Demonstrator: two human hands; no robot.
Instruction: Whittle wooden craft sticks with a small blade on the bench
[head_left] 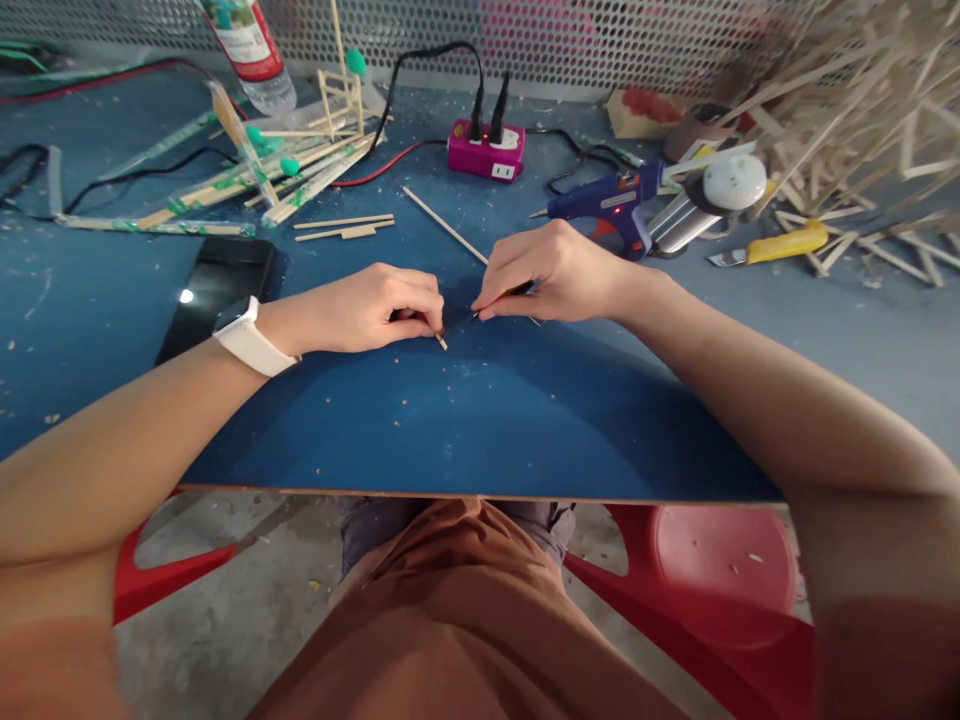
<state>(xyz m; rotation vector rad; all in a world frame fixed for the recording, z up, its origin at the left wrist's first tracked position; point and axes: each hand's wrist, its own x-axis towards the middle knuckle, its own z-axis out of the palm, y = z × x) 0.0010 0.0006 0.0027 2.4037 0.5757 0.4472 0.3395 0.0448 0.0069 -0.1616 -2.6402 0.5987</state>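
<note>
My left hand (pixel 375 308), with a white watch at its wrist, is closed in a pinch on a short bit of thin wooden stick (pixel 442 341) whose tip pokes out by the fingertips on the blue table (pixel 480 420). My right hand (pixel 551 272) is closed too, gripping a thin dark tool (pixel 525 290) I cannot make out clearly, its point aimed at the stick piece. A long thin wooden stick (pixel 442 224) runs from the far left in under my right hand. The two hands' fingertips are a few centimetres apart.
A blue hot glue gun (pixel 611 200) lies behind my right hand, a pink power strip (pixel 487 150) farther back. A black phone (pixel 217 285) lies left of my left wrist. Wooden sticks and green-taped pieces (pixel 262 175) lie back left, a stick pile (pixel 862 110) and yellow cutter (pixel 780 243) right.
</note>
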